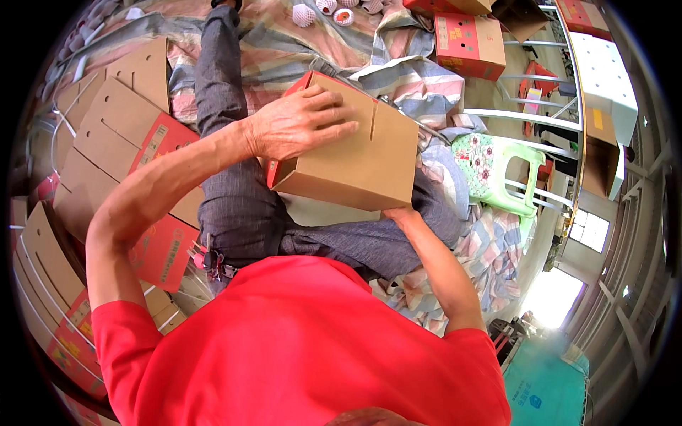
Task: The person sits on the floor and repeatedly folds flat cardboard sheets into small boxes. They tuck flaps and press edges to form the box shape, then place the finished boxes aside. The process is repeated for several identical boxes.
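A brown cardboard box [376, 153] with red printed outer faces rests over my lap, tilted, its plain brown side facing up. My left hand [302, 124] lies over the box's left part, fingers stretched and slightly bent, palm down. A slot is cut into the brown panel near its far edge. At the near right corner, my right hand [399, 213] holds the box from below; its fingers are mostly hidden under the cardboard.
Flattened red and brown cartons [117, 138] are stacked at my left. A green plastic stool [497, 174] stands at the right beside a white metal frame. Ahead, fruits in foam nets [344, 16] lie on a striped sheet [277, 50], near a red carton [469, 46].
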The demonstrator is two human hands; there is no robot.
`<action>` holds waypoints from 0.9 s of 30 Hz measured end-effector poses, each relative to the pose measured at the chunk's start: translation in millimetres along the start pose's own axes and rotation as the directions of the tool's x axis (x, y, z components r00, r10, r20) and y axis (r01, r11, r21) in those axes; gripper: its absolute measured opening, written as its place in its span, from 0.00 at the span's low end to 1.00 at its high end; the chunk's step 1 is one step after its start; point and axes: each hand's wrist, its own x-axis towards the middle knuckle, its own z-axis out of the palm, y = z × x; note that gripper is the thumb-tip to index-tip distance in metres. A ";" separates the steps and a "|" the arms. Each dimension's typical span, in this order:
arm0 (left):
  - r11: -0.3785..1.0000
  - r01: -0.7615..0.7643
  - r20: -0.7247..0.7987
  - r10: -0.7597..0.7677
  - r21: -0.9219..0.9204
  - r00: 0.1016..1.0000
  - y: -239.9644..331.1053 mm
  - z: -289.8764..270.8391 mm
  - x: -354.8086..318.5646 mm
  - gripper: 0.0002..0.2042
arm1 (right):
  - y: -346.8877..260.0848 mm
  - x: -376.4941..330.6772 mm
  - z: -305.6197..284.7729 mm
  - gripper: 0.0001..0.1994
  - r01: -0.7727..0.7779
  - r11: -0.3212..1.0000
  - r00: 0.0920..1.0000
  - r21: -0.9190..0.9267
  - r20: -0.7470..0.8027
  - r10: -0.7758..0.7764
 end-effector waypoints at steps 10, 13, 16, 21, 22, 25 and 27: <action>0.872 0.253 0.124 -0.221 -0.420 0.967 71.0 -4.8 -21.8 0.32 | -6.5 13.2 -15.4 0.30 0.265 0.957 0.942 -0.116 -0.182 -0.282; 0.880 0.216 0.115 -0.184 -0.422 0.976 81.5 -2.8 -20.1 0.31 | -20.4 17.9 -27.9 0.30 0.287 0.936 0.944 -0.203 -0.105 -0.312; 0.866 0.214 0.108 -0.185 -0.453 0.977 85.4 -1.5 -19.9 0.28 | -23.1 13.0 -29.3 0.29 0.254 0.963 0.956 -0.089 -0.129 -0.264; 0.820 0.218 0.077 -0.209 -0.529 0.975 94.8 9.9 -31.7 0.27 | -19.6 10.8 -31.6 0.28 0.215 0.970 0.968 0.112 -0.153 -0.197; 0.785 0.233 0.071 -0.235 -0.574 0.969 94.6 12.9 -35.8 0.28 | -19.5 12.3 -32.6 0.28 0.212 0.967 0.971 0.140 -0.142 -0.192; 0.648 0.342 0.154 -0.330 -0.680 0.931 89.4 14.0 -42.5 0.29 | -22.5 14.8 -36.3 0.29 0.191 0.963 0.975 0.188 -0.154 -0.163; 0.679 0.373 0.151 -0.363 -0.632 0.919 81.6 5.5 -39.9 0.29 | -15.7 13.3 -32.1 0.29 0.152 0.974 0.977 0.170 -0.177 -0.121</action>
